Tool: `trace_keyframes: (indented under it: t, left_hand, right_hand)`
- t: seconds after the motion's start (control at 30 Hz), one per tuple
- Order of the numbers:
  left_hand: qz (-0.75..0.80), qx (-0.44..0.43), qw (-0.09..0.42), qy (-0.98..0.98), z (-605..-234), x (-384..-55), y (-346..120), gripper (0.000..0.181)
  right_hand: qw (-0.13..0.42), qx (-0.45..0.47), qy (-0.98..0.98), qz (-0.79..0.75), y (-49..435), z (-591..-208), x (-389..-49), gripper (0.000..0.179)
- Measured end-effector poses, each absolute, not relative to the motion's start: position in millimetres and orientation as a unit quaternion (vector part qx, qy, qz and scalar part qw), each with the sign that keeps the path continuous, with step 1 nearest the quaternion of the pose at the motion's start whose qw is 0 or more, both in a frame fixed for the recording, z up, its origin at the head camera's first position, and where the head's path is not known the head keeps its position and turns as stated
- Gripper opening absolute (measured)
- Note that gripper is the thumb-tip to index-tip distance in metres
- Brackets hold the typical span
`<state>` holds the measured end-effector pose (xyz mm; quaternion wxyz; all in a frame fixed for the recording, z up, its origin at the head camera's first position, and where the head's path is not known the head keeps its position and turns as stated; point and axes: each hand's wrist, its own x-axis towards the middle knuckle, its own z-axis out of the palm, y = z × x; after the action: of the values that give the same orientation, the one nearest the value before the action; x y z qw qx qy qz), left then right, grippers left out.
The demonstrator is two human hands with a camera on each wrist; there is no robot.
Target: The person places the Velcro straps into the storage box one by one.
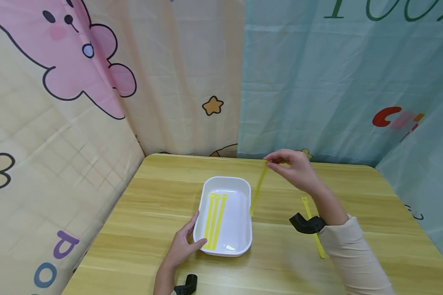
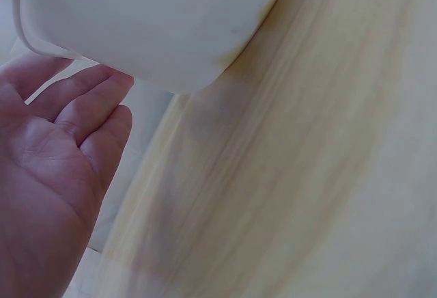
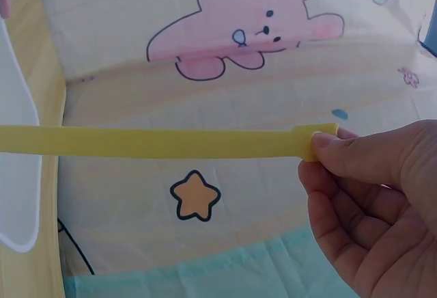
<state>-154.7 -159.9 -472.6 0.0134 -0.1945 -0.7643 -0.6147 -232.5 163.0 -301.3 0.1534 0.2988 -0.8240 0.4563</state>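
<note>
The thing in play is a yellow strip [image 1: 259, 186], hanging at a slant just beyond the right long side of the white tray [image 1: 238, 223]. Its broader tab end is uppermost, pinched between thumb and fingertips of the right hand [image 1: 291, 166]; its lower end comes by the tray's rim (touching or merely passing in front, I cannot tell).

Inside the tray, three more yellow strips [image 1: 213, 221] lie side by side along the left part, tabs toward the far end, with bare white floor to their right. The left hand [image 1: 182, 246] grips the tray at its near left corner, thumb over the rim and fingers against the outside, which seems meant to steady it.

So the step in hand looks like adding a fourth strip to that row. The next move, I judge, calls for bringing the strip leftward over the rim, then laying it down lengthwise, tab away from the person, before the pinch lets go. A limp tail could snag on the tray wall.

Further out, another yellow strip [image 1: 308, 209] lies on the bench [image 1: 140, 229], partly hidden by the right wrist's black mount [image 1: 306, 224]. Beyond the bench hang printed curtains [image 1: 184, 82].
</note>
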Motion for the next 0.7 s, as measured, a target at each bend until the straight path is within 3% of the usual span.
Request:
trace_keyframes:
  t: [0.7]
  left_hand:
    - [-0.615, -0.204, 0.014, -0.761, -471, -155, -160, 0.073]
  right_hand:
    - [0.092, 0.294, -0.802, 0.512, 117, -349, -230, 0.011]
